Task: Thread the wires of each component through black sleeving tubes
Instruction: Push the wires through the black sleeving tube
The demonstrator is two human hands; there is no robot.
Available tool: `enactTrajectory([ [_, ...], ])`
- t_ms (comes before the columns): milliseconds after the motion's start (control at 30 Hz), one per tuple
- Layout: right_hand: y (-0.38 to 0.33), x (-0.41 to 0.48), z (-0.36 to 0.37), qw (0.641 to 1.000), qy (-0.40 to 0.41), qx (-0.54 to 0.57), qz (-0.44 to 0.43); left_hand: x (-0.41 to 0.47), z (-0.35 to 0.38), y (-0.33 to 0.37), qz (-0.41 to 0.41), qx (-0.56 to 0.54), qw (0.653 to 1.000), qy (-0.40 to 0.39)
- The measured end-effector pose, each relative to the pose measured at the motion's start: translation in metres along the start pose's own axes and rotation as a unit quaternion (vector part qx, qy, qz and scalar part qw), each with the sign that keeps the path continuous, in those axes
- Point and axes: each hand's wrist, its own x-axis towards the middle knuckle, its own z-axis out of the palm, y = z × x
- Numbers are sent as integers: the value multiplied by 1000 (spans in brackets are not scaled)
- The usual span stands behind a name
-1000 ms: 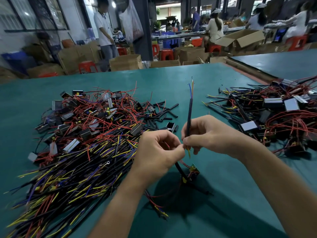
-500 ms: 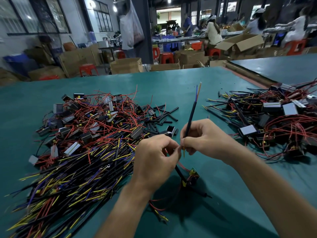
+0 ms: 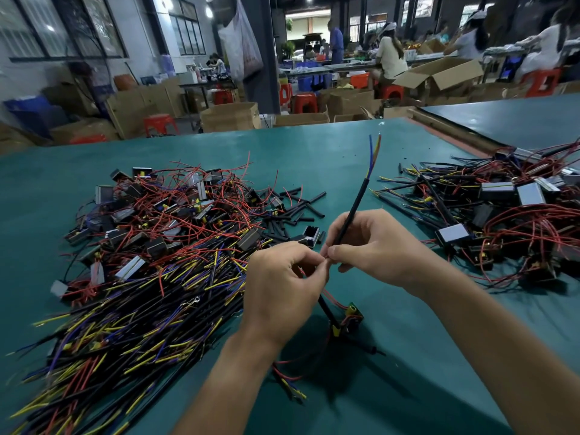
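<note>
Head view: left hand (image 3: 282,279), right hand (image 3: 376,246) pinching black sleeving tube (image 3: 355,205), wires (image 3: 375,149) out at 12 o'clock; pile (image 3: 157,246) at 9 o'clock probably pending, heap (image 3: 502,215) at 3 seemingly done.

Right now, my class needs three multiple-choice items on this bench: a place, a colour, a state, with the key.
1. The short loose tube pieces lie: A on the table; B in a cardboard box; C on a stool.
2. The wires leaving the top of the held black tube are: A green and white; B blue and yellow; C pink.
3. The right hand: A lies flat; B hangs idle; C grips that tube.
Key: 1 A, they lie scattered on its teal cover; 2 B, those colours show; 3 C, the hand closes round it.
</note>
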Motion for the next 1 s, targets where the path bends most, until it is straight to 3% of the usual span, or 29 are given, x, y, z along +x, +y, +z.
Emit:
enactTrajectory([
  [100,0,-1,1,999,6,24,-31,0,3,3,-135,-113,984,-2],
  [233,0,0,2,998,4,8,-68,4,4,1,-291,-262,920,-23],
  [300,3,1,2,997,0,-4,-71,5,3,0,-329,-289,898,-39],
  [833,12,3,4,985,27,-142,-96,5,4,-2,-300,-283,911,-8],
  [1000,12,4,3,989,34,-126,-69,3,6,-1,-256,-235,938,-2],
])
